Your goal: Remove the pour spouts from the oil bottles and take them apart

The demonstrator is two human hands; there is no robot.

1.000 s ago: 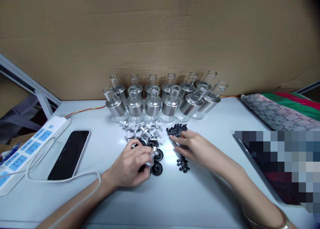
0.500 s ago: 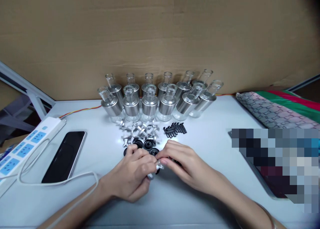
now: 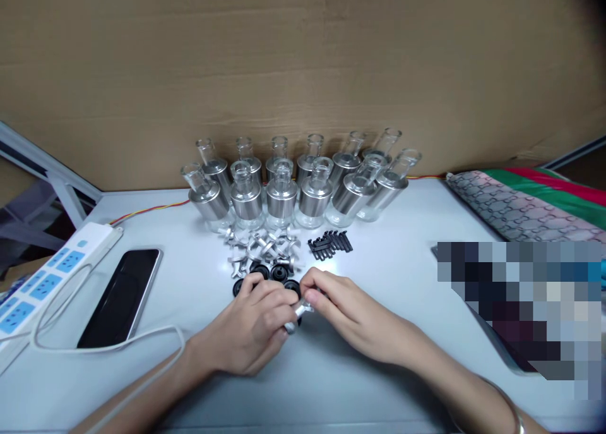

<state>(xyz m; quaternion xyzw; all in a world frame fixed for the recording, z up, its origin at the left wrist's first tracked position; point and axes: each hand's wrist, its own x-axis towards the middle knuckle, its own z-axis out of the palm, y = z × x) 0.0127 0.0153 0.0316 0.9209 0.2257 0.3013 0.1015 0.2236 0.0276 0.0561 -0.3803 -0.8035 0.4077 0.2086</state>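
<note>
A small silver spout fitting [image 3: 303,307] is gripped in the closed fingers of my left hand [image 3: 258,326], its forked end pointing right. At that end, the thumb and forefinger of my right hand [image 3: 350,307] are pinched together; what they hold, if anything, is hidden. Several round black caps [image 3: 279,272] lie just beyond my fingers, partly covered by my left hand. Behind them is a heap of similar silver fittings [image 3: 265,247]. To the right of the heap lie several small black levers [image 3: 330,245], roughly lined up.
Several glass bottles [image 3: 281,197] with metal sleeves stand in two rows before the cardboard wall [image 3: 284,61]. A phone [image 3: 120,298] and a power strip [image 3: 45,285] lie left, with a white cable [image 3: 108,347] crossing my left forearm. A patterned bag [image 3: 497,206] lies right.
My right fingertips have shifted slightly up and away at the fitting's end, and more of the silver fitting shows between my hands. My left hand keeps its grip.
</note>
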